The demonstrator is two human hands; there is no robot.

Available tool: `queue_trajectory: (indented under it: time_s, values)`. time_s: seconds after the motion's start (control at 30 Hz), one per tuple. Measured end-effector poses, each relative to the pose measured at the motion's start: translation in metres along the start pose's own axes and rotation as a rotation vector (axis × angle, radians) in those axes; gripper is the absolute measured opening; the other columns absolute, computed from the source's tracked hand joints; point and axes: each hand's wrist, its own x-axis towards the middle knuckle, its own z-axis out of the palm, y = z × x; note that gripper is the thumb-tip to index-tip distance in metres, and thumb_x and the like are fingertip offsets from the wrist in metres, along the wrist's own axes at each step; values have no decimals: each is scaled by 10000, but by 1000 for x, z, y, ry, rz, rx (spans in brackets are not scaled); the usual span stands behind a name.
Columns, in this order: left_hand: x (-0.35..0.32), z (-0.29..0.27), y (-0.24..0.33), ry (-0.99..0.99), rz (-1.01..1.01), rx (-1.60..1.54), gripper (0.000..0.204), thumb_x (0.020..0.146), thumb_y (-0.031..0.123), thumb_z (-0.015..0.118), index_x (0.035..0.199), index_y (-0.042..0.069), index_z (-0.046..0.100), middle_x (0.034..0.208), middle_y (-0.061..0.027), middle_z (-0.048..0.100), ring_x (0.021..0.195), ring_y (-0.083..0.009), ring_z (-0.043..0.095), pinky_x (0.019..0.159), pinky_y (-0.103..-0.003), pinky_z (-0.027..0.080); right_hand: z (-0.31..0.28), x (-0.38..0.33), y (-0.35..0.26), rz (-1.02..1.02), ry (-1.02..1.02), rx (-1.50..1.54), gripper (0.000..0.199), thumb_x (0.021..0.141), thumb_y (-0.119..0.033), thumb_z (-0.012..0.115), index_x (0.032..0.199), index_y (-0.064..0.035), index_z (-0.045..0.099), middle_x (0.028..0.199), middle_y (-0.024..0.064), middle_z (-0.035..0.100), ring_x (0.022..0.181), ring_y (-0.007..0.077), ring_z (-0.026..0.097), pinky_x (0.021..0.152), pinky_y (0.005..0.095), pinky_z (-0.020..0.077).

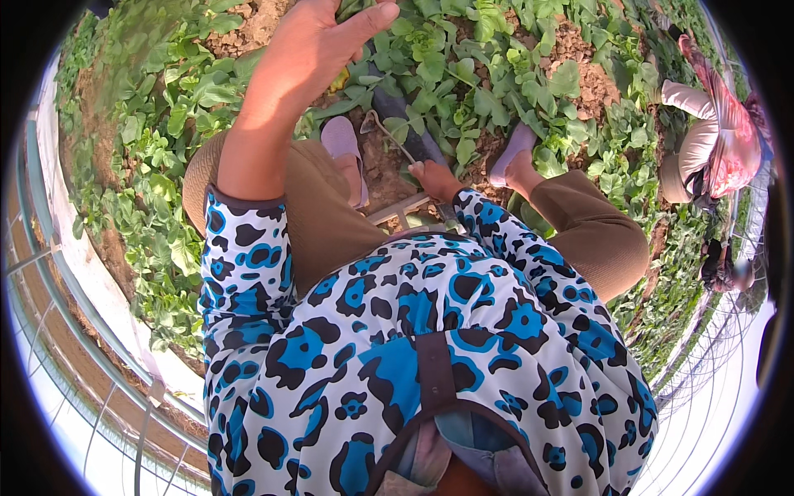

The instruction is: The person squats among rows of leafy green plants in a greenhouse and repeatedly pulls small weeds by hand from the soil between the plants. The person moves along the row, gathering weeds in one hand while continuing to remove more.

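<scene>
At the top edge, my left hand (318, 37) reaches out over the leafy plants, its thumb stretched to the right. Some green leaves (354, 8) show between thumb and fingers, and the hand seems closed on them; the frame cuts off part of the fingers. Lower down, between my feet, my right hand (438, 180) is wrapped round the handle of a small hand hoe (389, 136). Its bent metal head lies to the left, just over the bare soil beside my left shoe (341, 140).
Low broad-leaved plants (488, 99) surround me, with brown soil patches between. A dark hose (423, 147) runs along the ground between my feet. Part of a metal frame (401, 208) shows below me. Another person (719, 140) bends at the right. Pale sheeting (91, 248) and curved pipes border the left.
</scene>
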Motion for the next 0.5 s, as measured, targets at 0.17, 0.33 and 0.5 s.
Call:
queue_trajectory:
  time_s: [0.17, 0.33, 0.5]
  values:
    - [-7, -7, -6, -12, -67, -81, 329, 898, 370, 658, 1055, 81, 639, 766, 26, 575, 614, -63, 481, 529, -227, 382, -13, -6, -25, 416, -220, 457, 526, 967, -446, 433, 1141, 36, 554, 1071, 316, 592, 970, 342, 631, 778, 443, 503]
    - [-10, -8, -11, 79, -50, 21, 320, 897, 362, 652, 1037, 75, 637, 735, 30, 561, 589, -64, 471, 513, -229, 370, -40, -16, -42, 492, -369, 540, 613, 961, -501, 405, 1121, 69, 563, 1061, 286, 621, 987, 391, 617, 841, 464, 485]
    - [-8, -9, -3, 46, -83, 81, 333, 896, 384, 641, 1030, 79, 640, 687, 27, 534, 591, -65, 469, 511, -228, 358, -27, -56, -39, 506, -337, 387, 606, 961, -511, 398, 1141, 39, 577, 1087, 275, 619, 1006, 406, 609, 872, 465, 477]
